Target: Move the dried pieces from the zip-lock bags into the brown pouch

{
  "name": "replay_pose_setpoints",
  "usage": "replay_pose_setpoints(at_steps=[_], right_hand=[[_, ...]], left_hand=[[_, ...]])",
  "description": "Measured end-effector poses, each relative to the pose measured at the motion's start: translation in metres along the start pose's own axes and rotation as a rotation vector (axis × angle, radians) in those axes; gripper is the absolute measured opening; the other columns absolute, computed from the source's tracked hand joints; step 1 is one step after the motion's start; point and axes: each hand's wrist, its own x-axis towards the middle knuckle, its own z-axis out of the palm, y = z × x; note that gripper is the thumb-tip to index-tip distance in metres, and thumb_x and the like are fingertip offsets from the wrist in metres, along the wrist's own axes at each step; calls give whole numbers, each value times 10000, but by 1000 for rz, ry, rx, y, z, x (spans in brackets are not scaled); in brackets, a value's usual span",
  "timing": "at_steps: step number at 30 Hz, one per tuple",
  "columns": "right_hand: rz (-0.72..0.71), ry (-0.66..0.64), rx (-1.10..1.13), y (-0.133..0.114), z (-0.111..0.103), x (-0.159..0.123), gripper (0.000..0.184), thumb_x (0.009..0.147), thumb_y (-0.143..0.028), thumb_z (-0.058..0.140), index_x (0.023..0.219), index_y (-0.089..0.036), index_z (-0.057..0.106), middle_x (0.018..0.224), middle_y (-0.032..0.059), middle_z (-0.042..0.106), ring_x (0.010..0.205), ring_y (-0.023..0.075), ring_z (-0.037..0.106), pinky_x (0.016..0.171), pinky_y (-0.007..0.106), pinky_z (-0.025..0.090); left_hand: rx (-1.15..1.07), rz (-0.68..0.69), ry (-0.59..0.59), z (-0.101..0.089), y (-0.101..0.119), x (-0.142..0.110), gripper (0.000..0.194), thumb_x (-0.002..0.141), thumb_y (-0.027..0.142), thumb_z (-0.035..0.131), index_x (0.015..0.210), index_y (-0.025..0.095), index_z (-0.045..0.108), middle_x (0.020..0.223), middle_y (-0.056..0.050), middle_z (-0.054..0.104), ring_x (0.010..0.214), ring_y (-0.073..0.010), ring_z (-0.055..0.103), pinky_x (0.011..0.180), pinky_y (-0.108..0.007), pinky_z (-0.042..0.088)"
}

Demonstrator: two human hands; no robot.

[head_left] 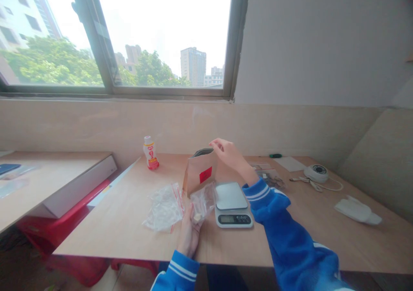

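My left hand [191, 231] is closed on a small clear plastic bag [204, 200] with something pale in its bottom corner. That bag stands in front of a brown paper bag [197, 170] with a red square on its face and an open top. At the paper bag's upper right edge, my right hand [229, 154] has its fingers pinched together; whether they grip the rim or something small, I cannot make out. A white digital scale [231, 198] sits just right of the small bag. Left of my left hand lies a pile of clear zip bags [165, 207].
A white and red bottle [150, 153] stands at the back left. To the right are a bag of small parts [269, 175], a white dome camera [316, 173] with its cable, a white sheet [289, 163], a green-handled tool [275, 156] and a crumpled white item [356, 210].
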Motion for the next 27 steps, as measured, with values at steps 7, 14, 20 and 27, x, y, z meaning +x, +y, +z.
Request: replay_pose_setpoints(at_steps=[7,14,20,27], right_hand=[[127,-378,287,43,29,-93,253,885,-303,482,883,-188,708,921,46,696,859,187,631,750,284,455],[258,-354,645,66,59,-122,205,790,-242,586,963,-217,478,886,15,659,809,173,638,706,297,484],[322,-369,592,66,70,-126,219,704,-259,674,785,-203,478,724,-24,590,684,152,586,634,269,456],[307,-404,578,56,80,-135,422,892,-563,429,796,-180,577,758,36,628,687,165,569,641,291,468]], left_hand=[[42,-59,-120,-6,0,2,298,843,269,565,1097,139,649,1157,-97,677,1012,-215,652,849,-330,543],[96,5,-198,-10,-1,2,641,670,83,609,1295,201,530,1184,-67,658,927,-194,667,761,-277,546],[139,59,-214,-5,-1,-1,664,670,95,686,1298,245,532,1280,-63,611,1045,-205,645,835,-274,540],[168,96,-149,1,-5,-4,517,641,140,781,1128,213,623,1239,-67,626,1120,-206,603,927,-289,494]])
